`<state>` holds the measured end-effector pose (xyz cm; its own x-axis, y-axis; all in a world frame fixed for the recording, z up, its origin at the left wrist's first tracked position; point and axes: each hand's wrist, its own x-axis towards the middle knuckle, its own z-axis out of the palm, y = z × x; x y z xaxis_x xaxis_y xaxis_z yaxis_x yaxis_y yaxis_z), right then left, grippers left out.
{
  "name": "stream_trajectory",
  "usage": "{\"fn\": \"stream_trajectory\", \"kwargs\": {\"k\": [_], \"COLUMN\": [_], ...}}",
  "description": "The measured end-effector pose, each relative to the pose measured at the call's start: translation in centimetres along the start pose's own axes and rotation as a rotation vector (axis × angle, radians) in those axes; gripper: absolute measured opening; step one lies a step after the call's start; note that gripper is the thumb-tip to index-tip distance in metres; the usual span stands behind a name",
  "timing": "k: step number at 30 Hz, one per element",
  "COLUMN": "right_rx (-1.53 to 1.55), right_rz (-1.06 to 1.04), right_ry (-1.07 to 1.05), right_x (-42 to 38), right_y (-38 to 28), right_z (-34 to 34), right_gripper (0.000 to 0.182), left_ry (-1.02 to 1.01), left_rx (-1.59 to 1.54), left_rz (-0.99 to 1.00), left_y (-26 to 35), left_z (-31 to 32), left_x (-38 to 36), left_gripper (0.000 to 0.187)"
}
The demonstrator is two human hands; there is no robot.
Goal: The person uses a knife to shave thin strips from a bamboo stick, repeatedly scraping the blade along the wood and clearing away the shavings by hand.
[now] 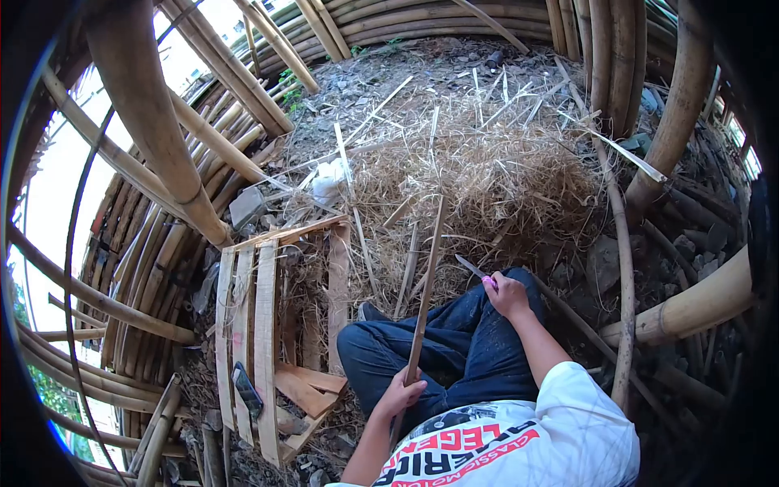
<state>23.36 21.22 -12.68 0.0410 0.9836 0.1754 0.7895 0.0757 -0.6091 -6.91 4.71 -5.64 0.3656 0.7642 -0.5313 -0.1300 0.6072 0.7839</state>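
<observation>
Bamboo strip (pixel 428 276) in left hand (pixel 399 395), knife (pixel 473 269) in right hand (pixel 508 295)

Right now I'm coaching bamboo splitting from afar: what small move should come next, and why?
Probably bring the knife in the right hand across to the bamboo strip. The left hand grips the strip's lower end, but the blade points away, apart from it.

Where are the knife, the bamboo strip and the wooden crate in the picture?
knife (pixel 471 268): head view, on the blade, held in right hand.
bamboo strip (pixel 428 276): head view, middle of its length above left hand.
wooden crate (pixel 265 325): head view, on a top slat.
</observation>
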Motion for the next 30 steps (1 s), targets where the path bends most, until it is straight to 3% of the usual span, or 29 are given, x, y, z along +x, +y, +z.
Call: {"fn": "stream_trajectory", "kwargs": {"k": [8,18,24,26,28,30], "right_rx": [0.122,0.079,0.147,0.155,0.260,0.156], "right_rz": [-0.073,-0.163,-0.230,-0.215,-0.422,-0.335], "right_ry": [0.058,0.027,0.024,-0.005,0.148,0.105], "right_x": [-0.6,-1.9,-3.0,-3.4,-3.0,-3.7], "right_y": [-0.2,-2.2,-2.8,-3.2,-2.1,-2.7], "right_z": [-0.5,-2.1,-3.1,-3.4,-2.7,-4.0], "right_gripper": [0.024,0.024,0.028,0.028,0.025,0.020], "left_ry": [0.092,0.086,0.185,0.179,0.187,0.112], "left_rx": [0.074,0.347,0.722,0.741,1.038,0.802], "left_rz": [-0.003,0.102,0.297,0.228,0.337,0.448], "left_y": [-1.7,-2.7,-5.1,-3.9,-7.6,-12.4], "left_z": [-0.2,0.4,1.0,2.8,1.4,-0.8], "left_x": [1.8,1.8,2.9,1.6,5.3,7.9], "left_gripper": [0.015,0.029,0.037,0.038,0.038,0.038]}}
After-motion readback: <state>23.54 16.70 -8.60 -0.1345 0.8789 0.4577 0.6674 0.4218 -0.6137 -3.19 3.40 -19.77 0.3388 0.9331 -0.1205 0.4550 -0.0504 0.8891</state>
